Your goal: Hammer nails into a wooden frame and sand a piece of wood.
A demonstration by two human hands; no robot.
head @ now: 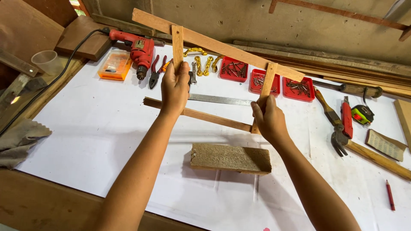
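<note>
Head view looked down on a white-covered bench (85, 137) where both hands held up a wooden frame (214, 42) of four slats. Its two long rails ran from upper left toward lower right of the frame, the top one well above the lower; two short uprights crossed between them. The left hand (174, 87) was wrapped shut around the left upright near its middle, and the right hand (269, 119) was closed on the right upright close to the lower rail. The frame lay straight ahead of the hands, lifted off the bench and tilted, neither hand plainly nearer its centre.

Just below the frame, at centre, sat a rough wooden block (230, 158). Behind the frame lay a steel ruler (220, 100), three red trays of nails (267, 81), gold handles (201, 62), pliers (156, 70), a red drill (139, 49) and an orange box (114, 65) toward the upper left. At right lay a claw hammer (336, 128), a tape measure (361, 113) and a red pencil (390, 194). Nothing stood between the hands and the frame.
</note>
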